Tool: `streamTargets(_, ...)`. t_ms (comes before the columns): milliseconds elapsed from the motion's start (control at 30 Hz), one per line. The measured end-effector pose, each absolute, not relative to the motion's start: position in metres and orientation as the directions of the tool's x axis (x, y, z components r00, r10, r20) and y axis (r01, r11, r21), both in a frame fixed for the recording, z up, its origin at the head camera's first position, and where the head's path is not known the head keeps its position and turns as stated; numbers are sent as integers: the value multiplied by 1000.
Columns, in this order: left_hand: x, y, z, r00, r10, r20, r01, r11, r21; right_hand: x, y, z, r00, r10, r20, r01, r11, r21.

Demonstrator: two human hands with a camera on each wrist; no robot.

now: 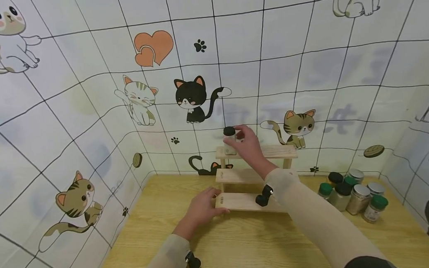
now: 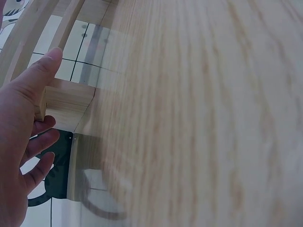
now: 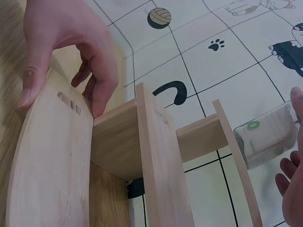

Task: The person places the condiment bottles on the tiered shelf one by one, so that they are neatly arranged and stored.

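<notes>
A three-step wooden rack (image 1: 247, 199) stands on the table. A clear spice jar (image 1: 230, 150) with a black lid stands at the left end of its top step; the right wrist view shows pale contents in the jar (image 3: 267, 137), its base against the board. My right hand (image 1: 250, 146) holds this jar between thumb and fingers from the right side. My left hand (image 1: 202, 207) grips the left end of the bottom step. In the right wrist view, the left hand (image 3: 71, 35) has its thumb along the front edge and fingers at the rear edge.
Several spice jars (image 1: 358, 198) with green, black and silvery lids are grouped on the table (image 1: 161, 220), right of the rack. A cat-patterned tile-print sheet (image 1: 240, 78) rises behind and at both sides.
</notes>
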State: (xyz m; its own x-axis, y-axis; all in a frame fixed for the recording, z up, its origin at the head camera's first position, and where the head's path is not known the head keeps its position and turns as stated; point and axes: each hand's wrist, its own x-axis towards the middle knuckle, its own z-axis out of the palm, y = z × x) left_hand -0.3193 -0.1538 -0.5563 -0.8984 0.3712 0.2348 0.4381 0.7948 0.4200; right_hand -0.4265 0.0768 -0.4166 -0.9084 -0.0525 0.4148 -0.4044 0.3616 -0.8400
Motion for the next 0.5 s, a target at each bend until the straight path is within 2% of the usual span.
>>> streamTargets(500,-323,-154,-562,-900,370,229,435,789,434,-380,131,-429,-911,-91,402,-408,334,-850)
